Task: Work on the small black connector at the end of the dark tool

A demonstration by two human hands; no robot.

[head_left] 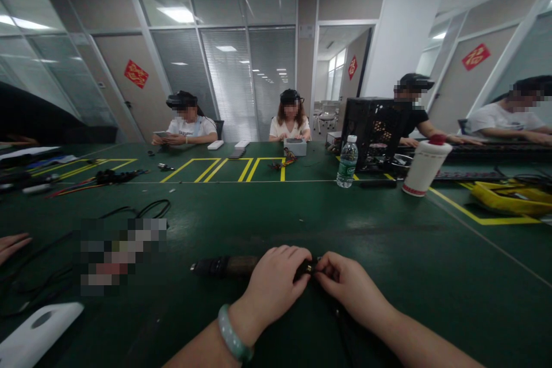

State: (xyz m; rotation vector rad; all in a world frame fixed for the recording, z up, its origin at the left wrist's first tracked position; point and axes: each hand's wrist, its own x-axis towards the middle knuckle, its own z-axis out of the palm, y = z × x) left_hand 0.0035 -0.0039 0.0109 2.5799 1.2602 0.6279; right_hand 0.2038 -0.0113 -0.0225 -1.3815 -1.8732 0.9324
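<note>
The left hand has its fingers curled over a long dark cylindrical tool, which lies on the green bench well in front of a clear plastic water bottle. The right hand has its fingers pinching the tool's end nearest the bottle.

A broad green desk marked with yellow lines fills the room, backed by glass partitions with closed blinds between beige walls. Red paper ornaments hang on the wall panels, and a white pillar stands beside an open doorway to a brighter room with office chairs. A rectangular ceiling light glows in the upper glass.
</note>
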